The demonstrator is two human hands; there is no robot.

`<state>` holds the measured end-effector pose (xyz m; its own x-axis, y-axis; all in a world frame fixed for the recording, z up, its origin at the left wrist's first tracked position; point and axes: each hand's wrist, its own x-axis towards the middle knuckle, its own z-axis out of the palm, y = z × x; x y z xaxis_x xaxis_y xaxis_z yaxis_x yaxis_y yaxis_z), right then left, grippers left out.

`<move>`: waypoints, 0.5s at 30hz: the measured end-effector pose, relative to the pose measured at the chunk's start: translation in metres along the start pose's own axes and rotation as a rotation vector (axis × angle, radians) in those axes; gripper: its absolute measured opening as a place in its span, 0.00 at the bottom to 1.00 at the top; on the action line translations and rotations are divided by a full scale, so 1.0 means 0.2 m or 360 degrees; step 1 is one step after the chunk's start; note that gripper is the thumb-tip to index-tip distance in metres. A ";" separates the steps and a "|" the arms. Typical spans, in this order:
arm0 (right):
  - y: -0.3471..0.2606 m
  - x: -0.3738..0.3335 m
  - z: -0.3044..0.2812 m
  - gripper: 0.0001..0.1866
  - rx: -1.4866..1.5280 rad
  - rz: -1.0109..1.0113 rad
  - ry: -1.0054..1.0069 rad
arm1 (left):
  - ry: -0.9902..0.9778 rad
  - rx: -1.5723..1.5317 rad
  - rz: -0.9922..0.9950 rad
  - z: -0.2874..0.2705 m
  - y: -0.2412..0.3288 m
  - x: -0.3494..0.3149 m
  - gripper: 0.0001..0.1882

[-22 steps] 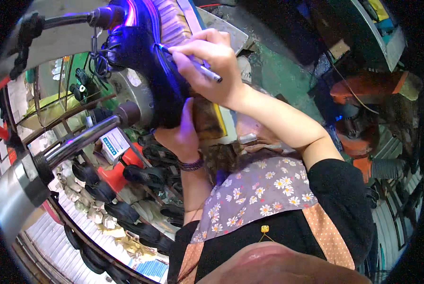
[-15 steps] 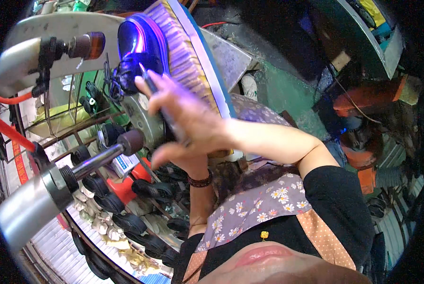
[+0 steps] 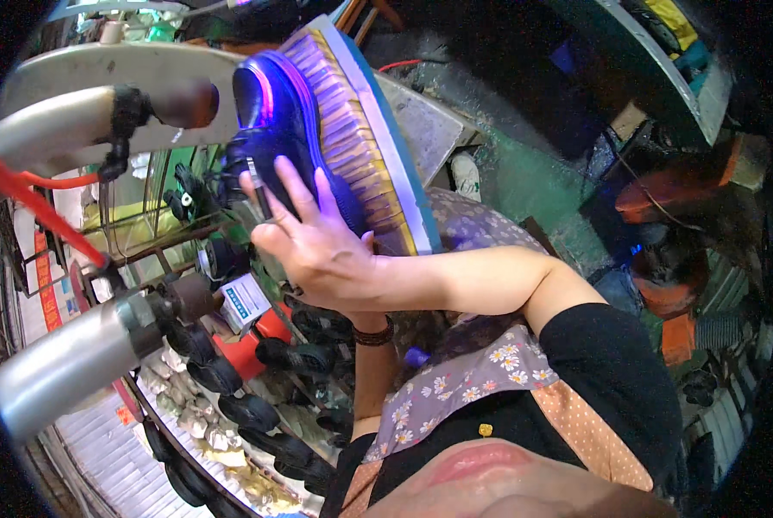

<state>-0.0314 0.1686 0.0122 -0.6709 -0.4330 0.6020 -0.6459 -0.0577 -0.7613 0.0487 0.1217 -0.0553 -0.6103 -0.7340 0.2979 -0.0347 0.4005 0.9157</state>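
Note:
A glossy black lace-up shoe [image 3: 287, 142], tinted blue-violet by a light, lies toe away from me against a long bristle brush [image 3: 352, 129] with a teal back. Over its lacing, my right hand [image 3: 321, 255] holds a slim pen-like tool [image 3: 261, 194] with a silvery tip, pointing at the laces. The index and other fingers are stretched out along the shoe's side. My left hand [image 3: 369, 321], with a dark beaded bracelet at the wrist, is behind the right one. Its fingers are hidden, so its grip cannot be made out.
Two metal machine arms [image 3: 67, 367] with dark round pads reach in from the left, with a red hose [image 3: 45, 207] near them. Below hang several black shoes [image 3: 248, 410] on a rack. A white box [image 3: 246, 300] and a grey metal table [image 3: 425, 112] are near the brush.
My right hand has come down onto the shoe, its fingers settling near the laces. The shoe and brush have shifted slightly right and down in the view.

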 end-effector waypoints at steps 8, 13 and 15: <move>0.06 0.09 -0.28 0.28 0.0976 0.0250 0.0724 | -0.0323 -0.0600 -0.0264 0.01 0.11 0.13 0.40; 0.25 0.05 -0.92 0.18 0.2267 0.1120 0.0919 | 0.0000 0.0789 0.0388 0.03 0.12 0.12 0.52; 0.38 -0.15 -1.13 0.19 0.1946 0.1013 0.1193 | 0.0021 0.0626 0.0428 0.05 0.17 0.10 0.53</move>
<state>-0.1415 0.3801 -0.0096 -0.9690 -0.1620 -0.1865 0.2287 -0.8735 -0.4298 0.0265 0.1256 -0.0214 -0.6289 -0.5817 0.5159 -0.1756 0.7526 0.6347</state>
